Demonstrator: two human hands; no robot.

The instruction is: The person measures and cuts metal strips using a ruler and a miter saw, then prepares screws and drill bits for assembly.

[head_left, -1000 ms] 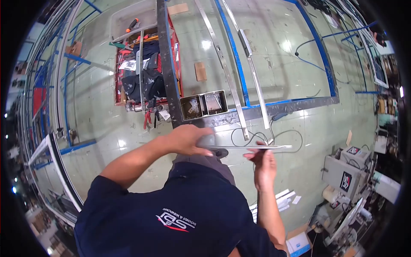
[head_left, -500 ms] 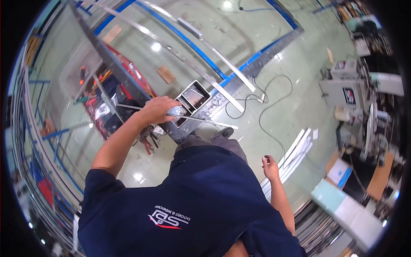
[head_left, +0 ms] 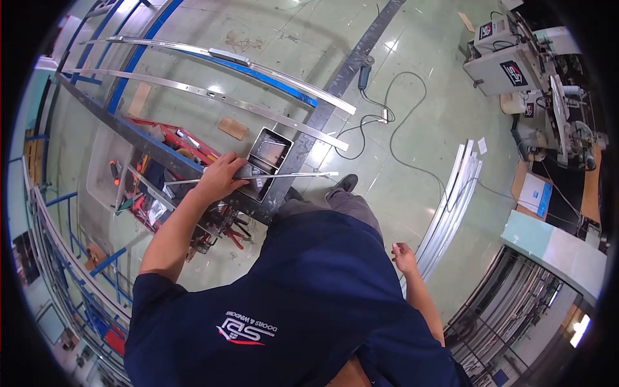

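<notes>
My left hand (head_left: pixel 222 178) is closed on a thin metal strip (head_left: pixel 296 175) that passes between thumb and fingers and reaches over a divided open box (head_left: pixel 278 173). The box sits on a dark, scuffed metal beam (head_left: pixel 311 132). Small parts lie in its near compartment, and my fingertips are at its left side. My right hand (head_left: pixel 404 258) hangs low at my side, away from the beam. Its fingers are loosely curled and somewhat apart, and I see nothing held there.
Long metal profiles (head_left: pixel 258 109) cross the frame ahead. A red tool tray (head_left: pixel 171 134) and pliers (head_left: pixel 237 240) are at left. A grinder (head_left: pixel 364 76) rests on the beam, its cord on the floor. White profiles (head_left: pixel 445 213) lie right, near a machine (head_left: pixel 500 74).
The view has turned and shifted, so the beam and box appear further left. My left hand stays on the strip beside the box. My right hand remains low at my side.
</notes>
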